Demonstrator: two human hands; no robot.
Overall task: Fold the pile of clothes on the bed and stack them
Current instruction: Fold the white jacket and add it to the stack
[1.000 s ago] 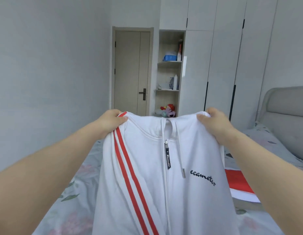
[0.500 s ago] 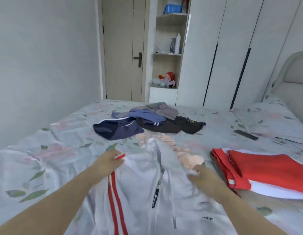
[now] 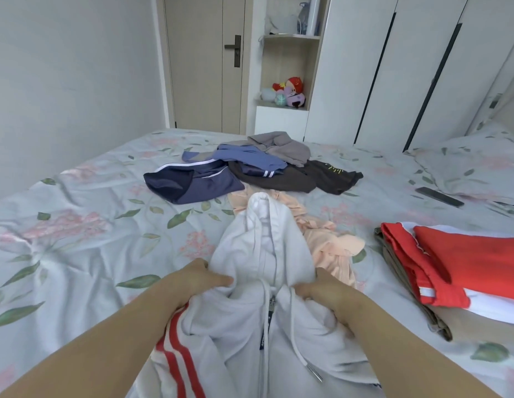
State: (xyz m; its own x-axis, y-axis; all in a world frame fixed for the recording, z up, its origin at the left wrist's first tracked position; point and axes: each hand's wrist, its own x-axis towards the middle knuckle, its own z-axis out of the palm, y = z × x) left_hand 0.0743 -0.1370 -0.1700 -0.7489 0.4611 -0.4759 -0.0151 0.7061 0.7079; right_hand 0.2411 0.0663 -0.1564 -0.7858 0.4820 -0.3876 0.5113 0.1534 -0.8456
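Lowered onto bed [image 3: 77,225]: white hoodie [image 3: 238,326], zipper [image 3: 271,304] up, hood [image 3: 258,225] pointing away.

Nothing legible. Zip tag [image 3: 263,342] on the hoodie [image 3: 244,254] bears print, too blurred; yellow marks on the dark top [image 3: 322,179] unreadable.
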